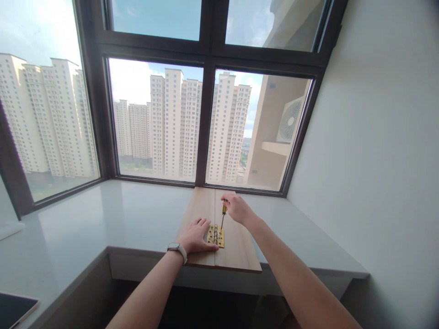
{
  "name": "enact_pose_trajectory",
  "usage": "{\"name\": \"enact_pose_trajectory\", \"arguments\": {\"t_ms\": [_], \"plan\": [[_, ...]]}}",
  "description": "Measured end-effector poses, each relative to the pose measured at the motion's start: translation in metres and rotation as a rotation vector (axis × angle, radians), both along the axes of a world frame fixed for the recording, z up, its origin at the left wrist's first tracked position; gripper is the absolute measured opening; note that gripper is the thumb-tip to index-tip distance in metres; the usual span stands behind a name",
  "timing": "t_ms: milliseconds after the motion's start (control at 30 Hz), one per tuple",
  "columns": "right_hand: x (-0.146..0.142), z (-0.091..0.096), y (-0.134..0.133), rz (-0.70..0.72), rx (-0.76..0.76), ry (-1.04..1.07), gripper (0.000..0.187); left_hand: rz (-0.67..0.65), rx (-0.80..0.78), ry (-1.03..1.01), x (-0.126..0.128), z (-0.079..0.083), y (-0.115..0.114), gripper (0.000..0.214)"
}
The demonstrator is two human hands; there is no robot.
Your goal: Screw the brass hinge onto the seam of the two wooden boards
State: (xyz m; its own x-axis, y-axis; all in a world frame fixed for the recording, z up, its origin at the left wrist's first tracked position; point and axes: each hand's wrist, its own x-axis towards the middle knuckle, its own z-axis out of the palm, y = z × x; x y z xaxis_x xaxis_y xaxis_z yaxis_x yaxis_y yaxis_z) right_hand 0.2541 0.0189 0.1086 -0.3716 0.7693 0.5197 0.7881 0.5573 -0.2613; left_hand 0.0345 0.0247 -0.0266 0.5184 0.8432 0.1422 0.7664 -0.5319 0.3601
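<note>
Two wooden boards (pixel 236 251) lie side by side on the white sill, with a narrow seam between them. A brass hinge (pixel 221 237) rests across that seam, its leaves spread flat. My left hand (pixel 196 236) lies on the left board with fingers spread, its thumb at the hinge's near edge. In my right hand (pixel 237 208) is a screwdriver (pixel 224 212) with a yellow handle, held nearly upright. Its tip meets the upper right part of the hinge; whether a screw sits under it is too small to tell.
The white sill (pixel 147 214) runs under the boards, and its front edge drops to a dark recess. The boards overhang that edge. A dark flat device (pixel 15 308) lies at the lower left. Windows with dark frames (pixel 200 119) stand behind, and a white wall (pixel 370 137) on the right.
</note>
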Motion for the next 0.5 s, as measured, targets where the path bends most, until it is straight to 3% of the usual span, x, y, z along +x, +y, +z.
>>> {"name": "enact_pose_trajectory", "arguments": {"t_ms": [233,500], "plan": [[0.002,-0.0008,0.0014,0.013,-0.082,0.046,0.025,0.003,0.004,-0.014,0.0001,0.0004,-0.0007,0.116],[0.0022,-0.0052,0.0038,-0.031,-0.052,0.089,0.018,-0.005,0.011,-0.02,0.0001,0.0026,-0.0026,0.116]]}}
